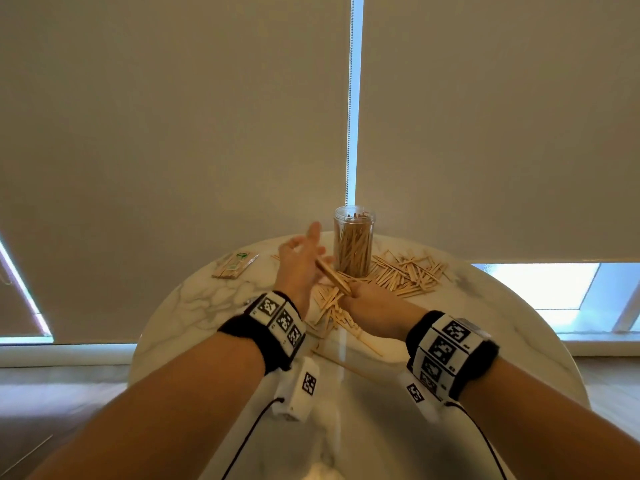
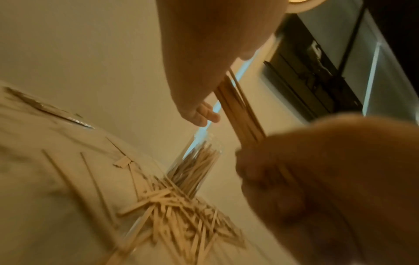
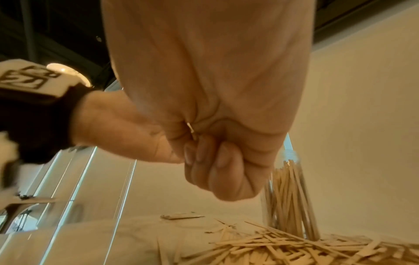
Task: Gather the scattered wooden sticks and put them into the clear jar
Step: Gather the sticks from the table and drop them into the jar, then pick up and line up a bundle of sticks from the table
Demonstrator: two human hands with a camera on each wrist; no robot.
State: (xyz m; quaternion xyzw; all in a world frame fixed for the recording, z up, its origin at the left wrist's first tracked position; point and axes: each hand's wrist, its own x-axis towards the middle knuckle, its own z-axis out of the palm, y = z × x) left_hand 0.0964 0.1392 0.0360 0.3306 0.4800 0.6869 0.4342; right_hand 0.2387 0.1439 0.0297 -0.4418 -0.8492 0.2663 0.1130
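A clear jar holding many wooden sticks stands upright at the far middle of the round marble table. Loose sticks lie scattered to its right and in front of it. My right hand grips the lower end of a bundle of sticks, fist curled round it. The bundle slants up to my left hand, whose palm meets its upper end with fingers relaxed. Both hands hover just left of the jar, above the stick pile.
A wrapped packet of sticks lies at the table's far left. A few long thin sticks lie nearer me. Roller blinds hang right behind the table. Black wristbands with markers and cables sit on both wrists.
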